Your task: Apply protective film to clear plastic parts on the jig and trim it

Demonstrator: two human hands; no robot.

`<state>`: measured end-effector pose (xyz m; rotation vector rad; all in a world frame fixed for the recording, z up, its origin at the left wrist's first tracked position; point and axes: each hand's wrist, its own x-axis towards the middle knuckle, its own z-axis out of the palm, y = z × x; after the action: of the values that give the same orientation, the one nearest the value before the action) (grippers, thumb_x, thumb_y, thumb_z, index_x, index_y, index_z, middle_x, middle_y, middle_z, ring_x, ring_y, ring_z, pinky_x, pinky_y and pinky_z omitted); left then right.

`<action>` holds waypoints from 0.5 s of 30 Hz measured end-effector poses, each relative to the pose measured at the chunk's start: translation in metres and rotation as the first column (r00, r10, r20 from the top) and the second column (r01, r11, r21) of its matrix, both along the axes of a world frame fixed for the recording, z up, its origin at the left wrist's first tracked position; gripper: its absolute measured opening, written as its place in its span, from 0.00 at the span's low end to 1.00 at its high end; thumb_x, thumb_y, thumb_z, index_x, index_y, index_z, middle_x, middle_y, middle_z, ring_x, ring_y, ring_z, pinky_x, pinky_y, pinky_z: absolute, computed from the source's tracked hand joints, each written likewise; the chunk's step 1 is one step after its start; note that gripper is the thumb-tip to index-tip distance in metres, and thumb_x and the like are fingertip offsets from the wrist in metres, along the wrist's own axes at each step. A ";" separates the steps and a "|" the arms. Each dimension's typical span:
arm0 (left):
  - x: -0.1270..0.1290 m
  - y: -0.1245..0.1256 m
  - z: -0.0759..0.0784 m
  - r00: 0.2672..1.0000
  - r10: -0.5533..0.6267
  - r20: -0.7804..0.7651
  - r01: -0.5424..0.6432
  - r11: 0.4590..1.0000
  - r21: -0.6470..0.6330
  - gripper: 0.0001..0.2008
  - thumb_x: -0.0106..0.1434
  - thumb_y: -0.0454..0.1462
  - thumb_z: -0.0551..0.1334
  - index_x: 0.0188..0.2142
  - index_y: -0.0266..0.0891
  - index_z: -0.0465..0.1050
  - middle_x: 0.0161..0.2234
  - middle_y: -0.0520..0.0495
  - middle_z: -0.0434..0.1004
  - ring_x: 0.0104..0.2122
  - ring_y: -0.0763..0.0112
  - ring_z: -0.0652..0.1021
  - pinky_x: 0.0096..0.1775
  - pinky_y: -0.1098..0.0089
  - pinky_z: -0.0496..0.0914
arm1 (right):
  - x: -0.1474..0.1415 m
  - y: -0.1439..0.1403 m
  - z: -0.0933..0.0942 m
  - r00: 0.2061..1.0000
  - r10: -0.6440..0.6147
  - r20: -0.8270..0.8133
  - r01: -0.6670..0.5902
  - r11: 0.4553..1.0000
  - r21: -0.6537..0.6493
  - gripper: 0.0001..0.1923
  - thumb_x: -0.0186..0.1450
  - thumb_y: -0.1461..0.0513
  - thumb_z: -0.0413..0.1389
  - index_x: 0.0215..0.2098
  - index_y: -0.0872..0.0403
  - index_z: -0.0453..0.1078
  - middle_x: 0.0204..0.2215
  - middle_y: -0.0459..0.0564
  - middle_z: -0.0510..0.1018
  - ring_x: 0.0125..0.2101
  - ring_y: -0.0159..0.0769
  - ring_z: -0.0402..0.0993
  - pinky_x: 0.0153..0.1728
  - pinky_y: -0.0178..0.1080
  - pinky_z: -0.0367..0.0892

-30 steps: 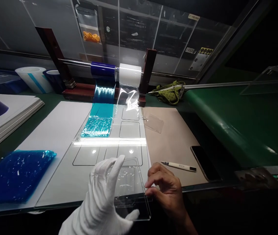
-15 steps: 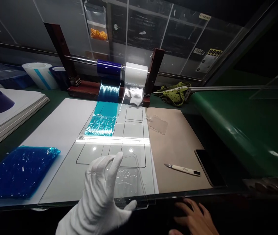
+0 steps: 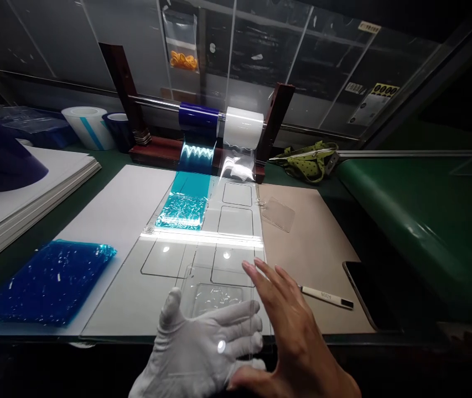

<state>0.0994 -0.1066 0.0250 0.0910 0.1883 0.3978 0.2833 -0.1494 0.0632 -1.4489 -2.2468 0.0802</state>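
Dim workshop light falls on a dark green counter (image 3: 32, 232), where a white sheet (image 3: 119, 204) and a brown paper mat (image 3: 322, 249) lie side by side under a glass plate with drawn outlines. At 12 o'clock a wooden stand carries a blue film roll (image 3: 197, 117) and a white film roll (image 3: 244, 128).

Half a second ago the gloved left hand (image 3: 202, 345) held the clear plastic sheet (image 3: 214, 296) tilted up by its edge, and the bare right hand (image 3: 289, 326) was low, below the counter edge. Now the sheet lies almost flat on the left palm, near the front edge at 6 o'clock, and the left fingers are spread wide under it. The right hand has come up, open with straight fingers, just at 3 o'clock of the sheet; I cannot tell if it touches it. So the sheet is now presented face-up for the bare hand.

A craft knife (image 3: 327, 296) rests on the mat at 3 o'clock, untouched. A crumpled blue film (image 3: 48, 282) lies at 9 o'clock.
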 end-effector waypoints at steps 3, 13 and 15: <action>0.003 0.001 -0.001 0.996 -0.021 0.082 0.022 1.000 -0.015 0.62 0.44 0.70 0.56 0.64 0.26 0.51 0.63 0.27 0.57 0.63 0.43 0.59 0.58 0.53 0.58 | -0.007 0.013 -0.002 0.996 0.083 0.044 -0.083 0.997 -0.005 0.57 0.58 0.44 0.57 0.69 0.68 0.34 0.64 0.66 0.59 0.65 0.56 0.51 0.64 0.62 0.42; 0.004 0.021 -0.008 0.991 0.084 0.100 -0.086 0.996 0.021 0.54 0.55 0.65 0.54 0.65 0.24 0.48 0.65 0.29 0.54 0.66 0.50 0.56 0.64 0.56 0.50 | 0.000 0.031 0.002 0.993 0.046 0.105 -0.044 0.999 -0.018 0.53 0.58 0.52 0.59 0.68 0.70 0.36 0.62 0.66 0.63 0.64 0.47 0.56 0.66 0.57 0.35; -0.013 0.024 -0.014 0.973 0.202 0.110 -0.205 0.978 0.021 0.50 0.58 0.66 0.46 0.64 0.28 0.53 0.65 0.34 0.55 0.66 0.54 0.55 0.66 0.57 0.49 | 0.007 0.038 -0.001 0.991 -0.005 0.134 0.008 1.000 -0.025 0.54 0.57 0.54 0.61 0.68 0.69 0.36 0.63 0.66 0.61 0.64 0.47 0.55 0.66 0.58 0.34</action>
<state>0.0866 -0.0828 0.0106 0.0821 0.0854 0.6091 0.2899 -0.1109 0.0618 -1.5160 -2.3551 0.0100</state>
